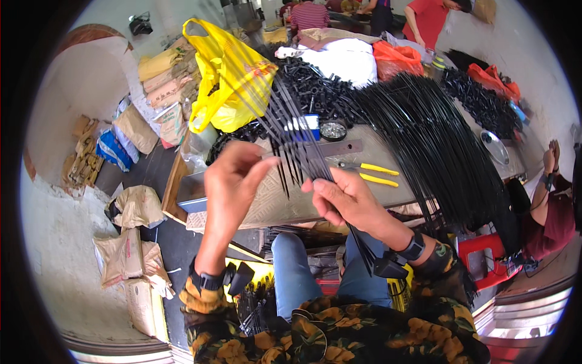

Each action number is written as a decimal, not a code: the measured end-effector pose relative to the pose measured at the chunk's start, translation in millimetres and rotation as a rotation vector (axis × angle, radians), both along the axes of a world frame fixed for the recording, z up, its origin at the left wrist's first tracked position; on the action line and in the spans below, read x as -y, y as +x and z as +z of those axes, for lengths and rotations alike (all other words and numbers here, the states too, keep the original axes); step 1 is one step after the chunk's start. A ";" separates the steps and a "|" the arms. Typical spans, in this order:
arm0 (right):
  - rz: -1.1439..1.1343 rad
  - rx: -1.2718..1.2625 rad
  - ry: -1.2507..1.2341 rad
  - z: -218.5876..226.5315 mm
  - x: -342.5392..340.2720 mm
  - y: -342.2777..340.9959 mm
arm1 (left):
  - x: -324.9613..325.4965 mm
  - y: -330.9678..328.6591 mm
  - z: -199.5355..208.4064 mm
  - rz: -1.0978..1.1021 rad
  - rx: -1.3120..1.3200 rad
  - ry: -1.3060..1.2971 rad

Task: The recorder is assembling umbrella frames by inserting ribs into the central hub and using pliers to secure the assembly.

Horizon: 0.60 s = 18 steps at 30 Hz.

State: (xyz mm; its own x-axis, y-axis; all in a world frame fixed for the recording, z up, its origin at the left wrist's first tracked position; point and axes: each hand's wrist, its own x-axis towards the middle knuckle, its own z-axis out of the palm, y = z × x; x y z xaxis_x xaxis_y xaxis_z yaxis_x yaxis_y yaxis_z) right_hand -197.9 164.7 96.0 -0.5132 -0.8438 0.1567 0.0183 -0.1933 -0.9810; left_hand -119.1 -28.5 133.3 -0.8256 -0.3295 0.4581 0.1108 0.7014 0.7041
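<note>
head: right hand [348,199] grips black rods [314,161], left hand [233,177] near

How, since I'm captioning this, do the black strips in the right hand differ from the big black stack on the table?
The held strips are few; the stack has far more. The right hand grips the held strips in the air, while the stack rests on the table. The held strips look partly blurred; the stack looks sharper. Both have long, thin black pieces.
</note>
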 end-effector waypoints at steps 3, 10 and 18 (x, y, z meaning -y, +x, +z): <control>0.176 0.083 0.046 2.6 -4.2 16.7 | -9.7 -5.8 -15.3 -0.062 -0.240 0.112; 0.352 0.105 0.078 -9.9 -6.1 44.8 | -17.5 5.2 -26.5 -0.412 -0.149 0.483; 0.372 0.178 -0.123 -1.0 -4.6 25.1 | 18.7 -13.5 -130.7 -0.464 0.211 0.308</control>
State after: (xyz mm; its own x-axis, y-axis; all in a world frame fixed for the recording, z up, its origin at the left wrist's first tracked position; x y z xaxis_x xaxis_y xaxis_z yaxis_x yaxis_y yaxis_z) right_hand -172.8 169.3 95.0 -0.2062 -0.9570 0.2043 0.2759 -0.2571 -0.9262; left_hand -132.6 -47.1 2.5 -0.9780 -0.0042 0.2087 0.1920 0.3734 0.9076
